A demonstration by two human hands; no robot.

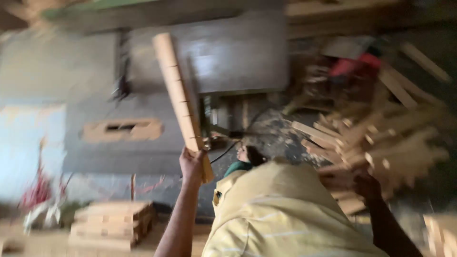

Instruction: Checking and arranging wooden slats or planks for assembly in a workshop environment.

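Your pale yellow shirt [281,214] fills the bottom of the view, closest to the camera. Your left hand [192,165] is raised, fingers [186,161] wrapped tight around the lower end of a long wooden slat [177,90]. That slat rises up and slightly left from your grip, with small notches along one edge. Your right hand [367,185] reaches into a pile of wooden sticks [381,143] to the right; blur hides whether those fingers are closed on anything.

Beyond your left fingertips stands a grey metal machine [223,52] with a flat top, and a dark cable [228,147] runs just right of your grip. Below and left of that hand sits a neat stack of wooden boards [112,223] on a dusty floor [271,133] strewn with sawdust and scraps. A red object [357,64] lies above the stick pile, too smeared to identify. Left of the board stack, a red and white tangle [40,200] is equally unclear. Motion blur softens the whole scene, and both your forearms are cut off by the lower edge.
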